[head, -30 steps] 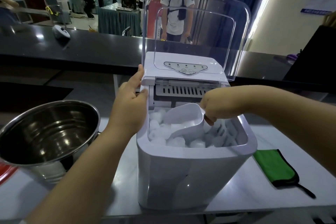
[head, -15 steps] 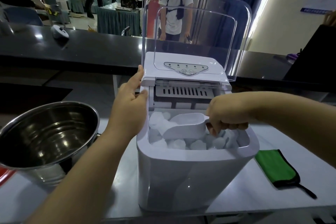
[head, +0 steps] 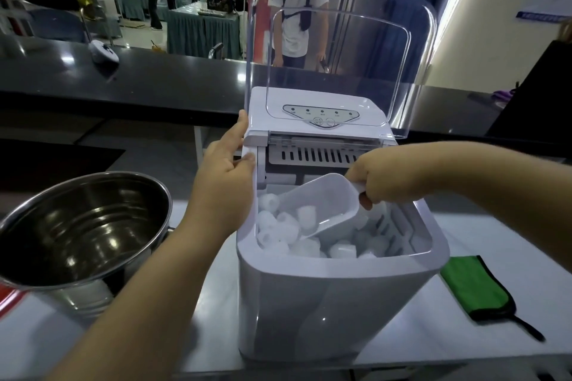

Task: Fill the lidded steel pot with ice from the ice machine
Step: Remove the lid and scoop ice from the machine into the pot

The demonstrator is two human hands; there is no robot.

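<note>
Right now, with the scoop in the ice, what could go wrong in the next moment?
1. The white plastic scoop, gripped by the right hand, is tilted mouth-down; ice cubes may slide out when lifted.
2. The steel pot stands left, beyond the left hand bracing the white ice machine; cubes may drop on the crossing.

This looks like a big hall with a serving bar: a long black counter, cloth-covered tables and people standing behind.
</note>
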